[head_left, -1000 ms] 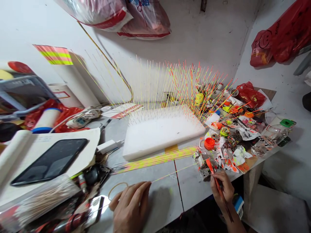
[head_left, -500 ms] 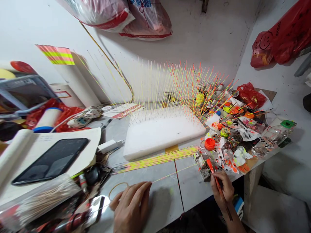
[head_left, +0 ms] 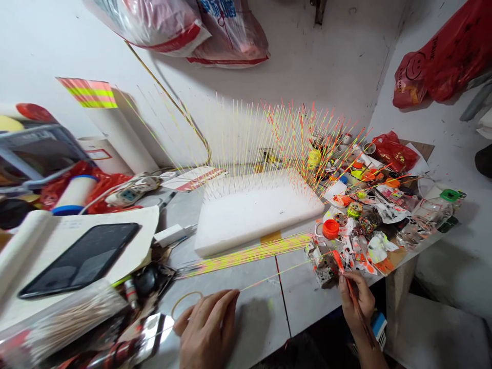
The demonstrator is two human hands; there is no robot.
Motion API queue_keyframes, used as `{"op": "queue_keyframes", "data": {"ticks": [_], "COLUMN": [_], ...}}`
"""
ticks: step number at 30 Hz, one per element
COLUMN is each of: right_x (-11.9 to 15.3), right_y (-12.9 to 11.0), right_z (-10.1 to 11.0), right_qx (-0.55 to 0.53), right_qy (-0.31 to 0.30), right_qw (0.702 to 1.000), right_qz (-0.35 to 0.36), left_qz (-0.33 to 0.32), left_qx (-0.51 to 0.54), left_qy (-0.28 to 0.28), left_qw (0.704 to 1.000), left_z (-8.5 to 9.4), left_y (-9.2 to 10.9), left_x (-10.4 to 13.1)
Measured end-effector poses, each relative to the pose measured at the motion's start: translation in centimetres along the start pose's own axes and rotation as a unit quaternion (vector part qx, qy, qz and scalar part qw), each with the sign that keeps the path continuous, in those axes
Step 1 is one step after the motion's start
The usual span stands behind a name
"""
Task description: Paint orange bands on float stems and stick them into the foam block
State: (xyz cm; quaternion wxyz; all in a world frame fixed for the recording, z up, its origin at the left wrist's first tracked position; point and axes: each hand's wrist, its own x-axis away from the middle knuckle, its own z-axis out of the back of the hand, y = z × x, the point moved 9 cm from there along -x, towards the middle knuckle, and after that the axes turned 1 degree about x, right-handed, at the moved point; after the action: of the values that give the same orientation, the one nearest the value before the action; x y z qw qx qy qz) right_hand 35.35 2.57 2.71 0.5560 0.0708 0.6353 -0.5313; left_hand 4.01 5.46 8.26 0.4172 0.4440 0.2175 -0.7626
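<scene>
My left hand [head_left: 209, 325] is closed in a pinch on a thin yellow-and-pink stick [head_left: 269, 279], whose far end reaches right to a small paint-specked block [head_left: 325, 270]. My right hand [head_left: 357, 297] grips a paintbrush [head_left: 351, 292] with orange paint on its bristles. The bristles hover by the block's right side; whether they touch anything I cannot tell. Behind my hands lies a flat bundle of yellow-striped sticks [head_left: 253, 252]. Beyond it, a white foam slab [head_left: 253, 220] has many thin sticks standing in it, the right-hand ones tipped orange-red.
Paint-smeared pots, an orange cap [head_left: 331, 229] and a green-capped bottle [head_left: 448, 202] crowd the right side. A phone [head_left: 80, 259] lies on paper at left, near a bag of cotton swabs [head_left: 73, 320]. A power strip [head_left: 132, 189] sits behind. Plastic bags [head_left: 230, 36] hang above.
My right hand has shifted slightly right and the brush tip with it, away from the stick's end. My left hand stays in place on the stick. The view has tilted a little.
</scene>
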Motion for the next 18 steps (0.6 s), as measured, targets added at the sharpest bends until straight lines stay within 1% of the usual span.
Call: {"op": "queue_keyframes", "data": {"ticks": [2, 4, 8, 10, 14, 18], "right_x": [0.1, 0.4, 1.4, 1.5, 1.0, 0.4], "right_y": [-0.5, -1.2, -3.1, -4.0, -4.9, -5.0], "right_z": [0.3, 0.2, -1.2, -1.8, -2.3, -2.4], "right_qx": [-0.015, -0.035, -0.061, -0.061, -0.046, -0.037], "right_qy": [0.006, -0.007, -0.063, -0.073, -0.061, -0.056], "right_qw": [1.0, 0.999, 0.995, 0.994, 0.994, 0.995], "right_qz": [0.001, 0.008, 0.04, 0.059, 0.075, 0.074], "left_qz": [0.002, 0.007, 0.016, 0.022, 0.033, 0.038], "left_qx": [0.004, 0.01, 0.005, 0.002, 0.012, 0.011], "left_qy": [0.002, 0.004, 0.006, 0.006, 0.0, -0.005], "left_qw": [1.0, 1.0, 1.0, 1.0, 0.999, 0.999], "left_z": [0.0, 0.1, 0.1, 0.1, 0.0, 0.0], "left_y": [-0.1, -0.2, -0.3, -0.4, -0.4, -0.4], "left_x": [0.0, 0.1, 0.3, 0.4, 0.5, 0.5]}}
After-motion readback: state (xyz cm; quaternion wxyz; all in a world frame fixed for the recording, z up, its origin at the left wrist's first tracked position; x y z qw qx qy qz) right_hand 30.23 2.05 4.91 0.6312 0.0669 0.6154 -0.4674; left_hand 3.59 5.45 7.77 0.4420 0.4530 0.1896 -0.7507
